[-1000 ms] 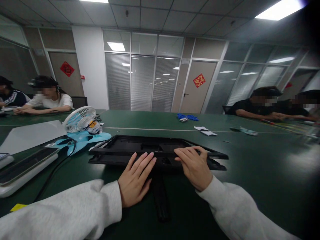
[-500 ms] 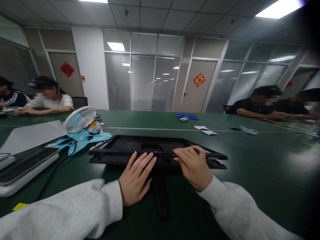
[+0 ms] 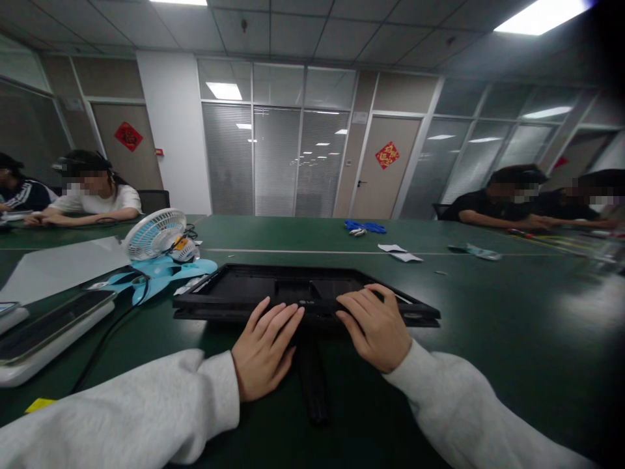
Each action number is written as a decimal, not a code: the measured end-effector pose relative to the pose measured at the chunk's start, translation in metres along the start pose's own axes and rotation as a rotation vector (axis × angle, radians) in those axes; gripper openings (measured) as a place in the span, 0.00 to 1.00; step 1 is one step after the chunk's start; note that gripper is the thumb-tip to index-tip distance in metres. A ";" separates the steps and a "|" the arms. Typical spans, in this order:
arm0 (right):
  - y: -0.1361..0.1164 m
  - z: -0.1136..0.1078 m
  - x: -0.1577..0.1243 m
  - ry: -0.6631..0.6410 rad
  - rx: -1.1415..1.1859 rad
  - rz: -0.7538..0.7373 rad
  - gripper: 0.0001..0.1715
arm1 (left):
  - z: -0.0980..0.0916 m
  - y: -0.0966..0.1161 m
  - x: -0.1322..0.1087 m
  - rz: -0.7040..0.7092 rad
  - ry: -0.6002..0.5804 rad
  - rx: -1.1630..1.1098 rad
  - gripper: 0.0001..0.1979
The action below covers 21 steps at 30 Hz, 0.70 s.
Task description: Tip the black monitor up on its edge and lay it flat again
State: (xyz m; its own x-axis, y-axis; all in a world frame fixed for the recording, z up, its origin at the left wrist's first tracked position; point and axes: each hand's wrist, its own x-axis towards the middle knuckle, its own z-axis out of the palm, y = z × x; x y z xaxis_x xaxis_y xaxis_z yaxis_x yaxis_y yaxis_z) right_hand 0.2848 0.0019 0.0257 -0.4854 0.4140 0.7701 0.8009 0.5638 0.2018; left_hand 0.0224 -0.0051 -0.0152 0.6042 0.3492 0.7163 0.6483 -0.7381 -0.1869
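A black monitor bezel [image 3: 244, 305] with an LG logo on its near edge lies over a black back shell [image 3: 215, 317] in front of me. A thin dark gap runs between the two. My left hand [image 3: 266, 348] rests on the near edge left of the logo, fingers stretched out and lying flat. Right of the logo, my right hand [image 3: 374, 326] grips the same edge, its fingers over the top and its thumb lower down at the front. Beneath the near edge, a black stand neck [image 3: 312, 384] extends toward me.
Left of the monitor parts stand a white fan head [image 3: 155, 234] and light-blue fan blades [image 3: 166, 277]. A phone-like dark panel [image 3: 58, 322] lies nearer. Blue gloves [image 3: 365, 227] and white papers [image 3: 399, 253] lie farther back. Other people sit at both far sides.
The bezel's near edge has come down toward the back shell, and the gap between them has narrowed. My right hand has lowered slightly with it; my left hand has barely moved.
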 end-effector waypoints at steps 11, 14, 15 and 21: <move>-0.016 0.000 0.001 -0.060 0.069 -0.110 0.25 | -0.004 0.000 -0.002 -0.033 -0.010 -0.037 0.31; -0.025 0.003 -0.001 -0.128 0.115 -0.168 0.30 | -0.004 0.000 -0.001 -0.023 -0.056 -0.034 0.31; -0.027 0.004 -0.002 -0.139 0.131 -0.172 0.31 | -0.004 0.000 -0.001 -0.021 -0.079 -0.033 0.31; -0.027 0.010 -0.005 -0.147 0.170 -0.146 0.30 | -0.005 0.000 -0.002 -0.017 -0.124 -0.026 0.31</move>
State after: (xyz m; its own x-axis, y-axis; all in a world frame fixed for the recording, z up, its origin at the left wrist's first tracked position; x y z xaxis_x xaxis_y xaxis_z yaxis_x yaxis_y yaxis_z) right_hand 0.2622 -0.0082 0.0105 -0.6471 0.4116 0.6418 0.6542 0.7320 0.1902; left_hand 0.0191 -0.0089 -0.0129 0.6467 0.4295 0.6303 0.6480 -0.7453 -0.1569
